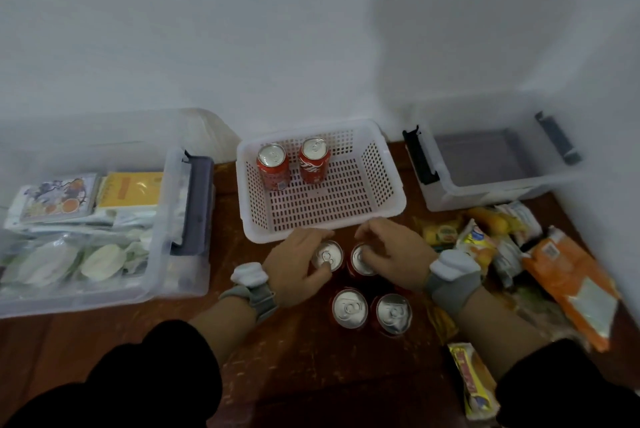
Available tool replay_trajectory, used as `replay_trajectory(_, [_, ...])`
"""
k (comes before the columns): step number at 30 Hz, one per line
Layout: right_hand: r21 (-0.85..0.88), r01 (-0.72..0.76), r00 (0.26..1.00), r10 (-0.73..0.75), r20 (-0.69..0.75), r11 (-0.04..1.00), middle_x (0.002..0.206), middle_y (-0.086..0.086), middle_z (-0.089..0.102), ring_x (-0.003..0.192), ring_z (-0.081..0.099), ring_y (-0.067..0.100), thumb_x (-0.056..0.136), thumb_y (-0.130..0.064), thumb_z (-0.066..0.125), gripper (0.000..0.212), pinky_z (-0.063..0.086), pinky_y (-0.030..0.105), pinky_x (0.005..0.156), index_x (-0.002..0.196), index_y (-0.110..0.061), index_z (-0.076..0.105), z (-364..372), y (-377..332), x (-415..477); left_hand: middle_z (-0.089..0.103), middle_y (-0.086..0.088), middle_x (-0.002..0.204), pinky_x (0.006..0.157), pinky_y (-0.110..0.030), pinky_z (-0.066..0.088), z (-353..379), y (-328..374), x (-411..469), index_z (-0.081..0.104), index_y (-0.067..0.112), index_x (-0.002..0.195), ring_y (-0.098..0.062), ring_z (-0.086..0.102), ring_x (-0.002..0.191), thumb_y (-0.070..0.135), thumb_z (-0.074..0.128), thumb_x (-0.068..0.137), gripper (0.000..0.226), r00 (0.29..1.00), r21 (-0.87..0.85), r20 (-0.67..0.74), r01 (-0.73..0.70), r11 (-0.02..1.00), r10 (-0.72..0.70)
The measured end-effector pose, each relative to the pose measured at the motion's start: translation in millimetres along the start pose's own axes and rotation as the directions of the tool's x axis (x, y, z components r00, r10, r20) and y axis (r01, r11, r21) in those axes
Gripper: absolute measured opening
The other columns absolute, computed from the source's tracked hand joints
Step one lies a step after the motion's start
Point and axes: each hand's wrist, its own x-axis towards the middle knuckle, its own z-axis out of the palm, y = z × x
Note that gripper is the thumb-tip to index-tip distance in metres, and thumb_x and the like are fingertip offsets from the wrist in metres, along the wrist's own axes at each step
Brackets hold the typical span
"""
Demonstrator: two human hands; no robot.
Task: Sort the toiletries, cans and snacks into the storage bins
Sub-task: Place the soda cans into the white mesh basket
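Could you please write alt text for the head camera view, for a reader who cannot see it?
Both hands grip the tops of two red cans on a wooden table: left hand, right hand. Two more cans stand nearer, and two stand in the white basket. A clear bin of toiletries sits left; snacks lie right.

Left hand (298, 263) and right hand (391, 254) each around an upright red can's top, just before the white perforated basket (384, 209) with two cans.
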Motion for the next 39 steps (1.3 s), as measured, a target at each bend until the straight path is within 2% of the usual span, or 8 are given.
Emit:
replay_trajectory(7, [-0.048,-0.078,0.988,0.084,0.132,0.996,0.121,-0.010,0.052,0.110,0.052,0.010,0.078,-0.043,0.061,0.054,0.048,0.031,0.093,0.129,-0.031,0.045,5.2,-3.9,-12.7,0.046,0.006,0.141,0.101,-0.023,0.039,0.5,-7.0,-8.1,0.034,0.025,0.145,-0.011,0.043,0.128,0.043,0.068,0.074,0.080,0.991,0.082,0.129,0.014,0.997,-0.025])
replay_trajectory(11, [-0.102,-0.106,0.971,0.125,0.203,0.989,0.130,-0.009,0.048,0.116,0.052,0.013,0.069,-0.043,0.069,0.075,0.048,0.035,0.096,0.138,-0.033,0.038,6.0,-5.9,-11.0,0.051,0.006,0.138,0.107,-0.033,0.040,3.6,-10.2,-7.4,0.039,0.025,0.141,-0.013,0.046,0.128,0.042,0.072,0.076,0.075,0.987,0.029,0.127,0.091,0.995,-0.094])
replay_trajectory(16, [-0.181,-0.047,0.981,0.079,0.176,0.982,0.135,-0.009,0.054,0.121,0.053,0.014,0.069,-0.044,0.079,0.079,0.046,0.032,0.102,0.137,-0.032,0.042,4.2,-4.8,-7.0,0.058,0.008,0.127,0.102,-0.026,0.041,-0.9,-4.1,-12.3,0.048,0.027,0.131,-0.012,0.053,0.118,0.042,0.075,0.072,0.066,0.992,-0.005,0.048,0.117,0.993,-0.117])
replay_trajectory(20, [-0.147,-0.008,0.999,0.015,0.049,0.989,0.125,-0.013,0.062,0.113,0.060,0.008,0.064,-0.055,0.078,0.077,0.050,0.029,0.097,0.132,-0.033,0.049,-15.6,-9.7,-15.5,0.061,0.015,0.118,0.097,-0.030,0.047,-26.8,6.3,-22.1,0.052,0.032,0.123,-0.003,0.055,0.110,0.048,0.077,0.068,0.062,0.994,-0.063,-0.083,0.070,0.996,-0.076])
replay_trajectory(27, [0.176,0.112,0.981,-0.081,-0.178,0.978,0.114,-0.015,0.066,0.105,0.064,0.002,0.063,-0.059,0.077,0.069,0.057,0.028,0.085,0.123,-0.030,0.057,-71.3,-31.3,-4.2,0.061,0.013,0.117,0.091,-0.031,0.052,-70.9,23.9,-1.3,0.055,0.026,0.121,-0.004,0.057,0.110,0.046,0.078,0.069,0.061,0.943,-0.185,-0.319,0.038,0.982,-0.096])
replay_trajectory(30, [0.222,0.065,0.955,0.003,-0.295,0.973,0.124,-0.011,0.062,0.112,0.061,0.006,0.064,-0.057,0.078,0.079,0.057,0.031,0.088,0.132,-0.027,0.051,-67.7,-22.8,15.6,0.062,0.017,0.114,0.093,-0.032,0.051,-68.2,19.0,17.4,0.055,0.032,0.118,-0.003,0.057,0.109,0.054,0.077,0.069,0.058,0.903,-0.236,-0.377,0.121,0.964,-0.206])
replay_trajectory(34, [0.194,-0.044,0.923,0.114,-0.368,0.980,0.124,-0.007,0.062,0.110,0.058,0.005,0.069,-0.039,0.083,0.076,0.046,0.019,0.094,0.134,-0.021,0.048,-44.2,-7.7,43.7,0.064,0.018,0.106,0.087,-0.033,0.054,-44.6,-0.1,34.3,0.055,0.036,0.112,0.000,0.059,0.101,0.054,0.081,0.067,0.055,0.846,-0.284,-0.399,0.252,0.925,-0.353])
replay_trajectory(39, [0.177,-0.131,0.935,0.181,-0.305,0.976,0.124,0.000,0.064,0.114,0.061,0.019,0.072,-0.034,0.081,0.070,0.050,0.037,0.098,0.132,-0.022,0.047,-28.8,11.7,85.1,0.065,0.014,0.108,0.085,-0.033,0.054,-20.6,-27.5,50.6,0.056,0.030,0.116,-0.006,0.061,0.100,0.045,0.081,0.068,0.056,0.824,-0.215,-0.407,0.334,0.918,-0.395])
